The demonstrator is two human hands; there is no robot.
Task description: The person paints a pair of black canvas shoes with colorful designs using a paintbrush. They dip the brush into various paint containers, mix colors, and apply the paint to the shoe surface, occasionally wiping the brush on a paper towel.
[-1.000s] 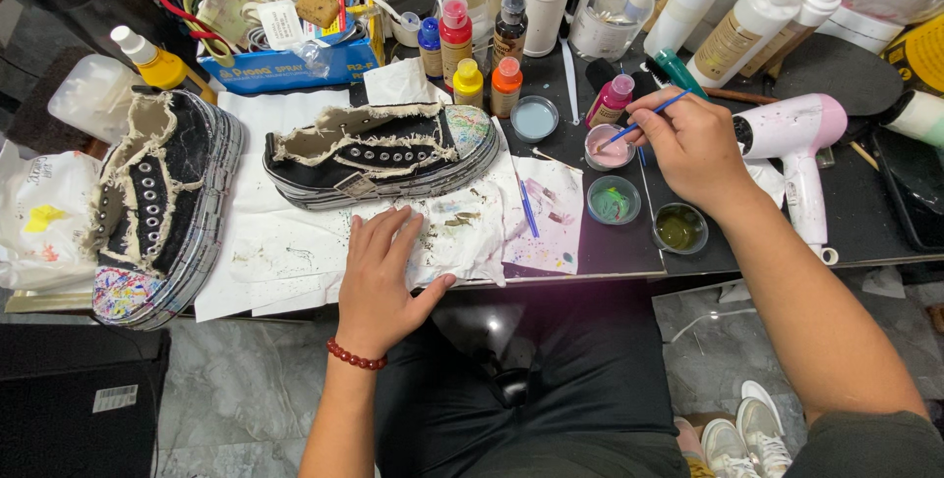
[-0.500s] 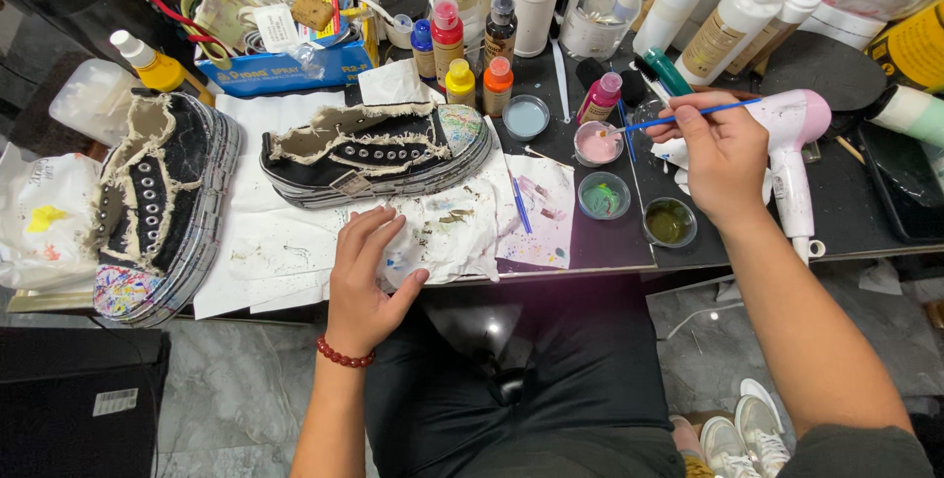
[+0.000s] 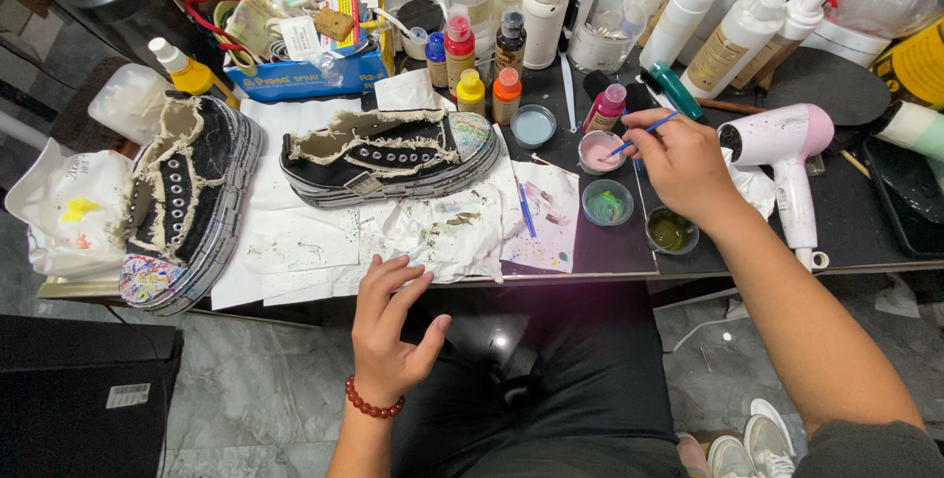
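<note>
The right hand point(image 3: 683, 163), right of centre in the frame, pinches a thin blue-handled paintbrush point(image 3: 644, 134), its tip dipped into a small round cup of pink paint point(image 3: 598, 151). Just below sit two more shallow cups, one holding green paint point(image 3: 607, 201) and one holding murky olive liquid point(image 3: 672, 232); a fourth with pale blue paint point(image 3: 534, 126) sits higher up. The left hand point(image 3: 388, 330), lower centre, grips nothing, its curled fingers loosely apart, fingertips at the edge of crumpled, paint-spotted white paper point(image 3: 442, 232). Above that paper lies a black canvas sneaker point(image 3: 388, 155) with frayed cream edging and metal eyelets. Its mate point(image 3: 182, 203) rests at the left, the toe splattered with colours. A pale pink plastic hair dryer point(image 3: 782, 144) lies at the right.
</note>
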